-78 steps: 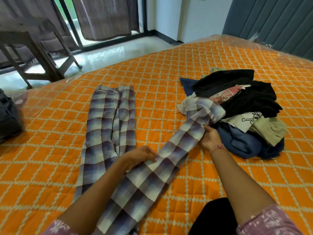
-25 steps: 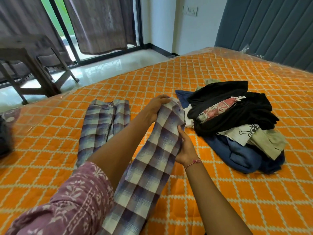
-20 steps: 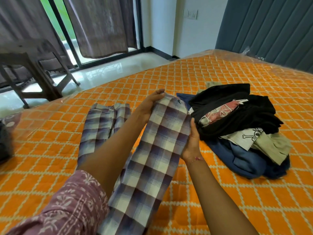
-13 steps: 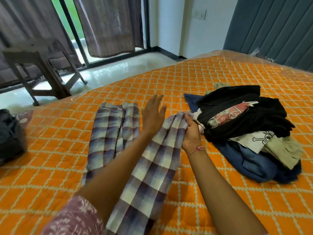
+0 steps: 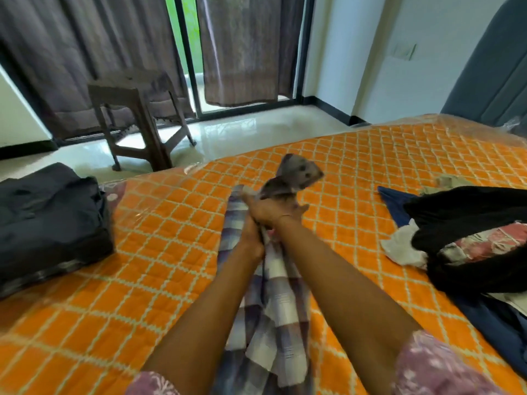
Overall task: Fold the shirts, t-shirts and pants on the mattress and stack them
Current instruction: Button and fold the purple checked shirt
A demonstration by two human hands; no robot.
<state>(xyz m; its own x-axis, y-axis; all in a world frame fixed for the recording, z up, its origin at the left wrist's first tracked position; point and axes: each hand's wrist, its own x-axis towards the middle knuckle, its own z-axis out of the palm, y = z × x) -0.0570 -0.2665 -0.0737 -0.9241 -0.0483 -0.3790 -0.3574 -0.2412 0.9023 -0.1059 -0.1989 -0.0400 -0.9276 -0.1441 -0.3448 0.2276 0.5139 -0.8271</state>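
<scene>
Both hands apparently clutching plaid pants.

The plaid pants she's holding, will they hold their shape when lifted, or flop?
Probably flop: the plaid pants bunch and crease between the left hand and right hand, and the free end is blurred, apparently mid-flap. They seem light. The woven cloth likely won't slip.

On the mattress, the plaid pants lie in the middle, a dark bundle to their left and a clothes pile to their right. A chair stands on the floor behind.
</scene>
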